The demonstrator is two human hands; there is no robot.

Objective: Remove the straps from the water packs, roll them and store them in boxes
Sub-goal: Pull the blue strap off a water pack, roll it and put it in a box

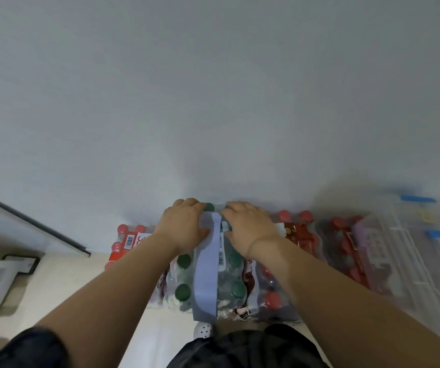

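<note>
A shrink-wrapped water pack with green caps (184,290) sits on top of other packs against the wall. A wide pale blue-grey strap (206,277) runs over its middle from the far end to the near edge. My left hand (183,227) lies on the far left of the pack with its fingers against the strap's left edge. My right hand (248,227) rests on the far right side, fingertips touching the strap's upper end. Whether either hand pinches the strap is hidden by the fingers.
Packs with red caps (299,232) line the wall on both sides and beneath. A clear plastic box with blue handles (410,251) stands at the right. A white frame and dark rail (33,224) are at the left. A white shoe (204,330) shows below.
</note>
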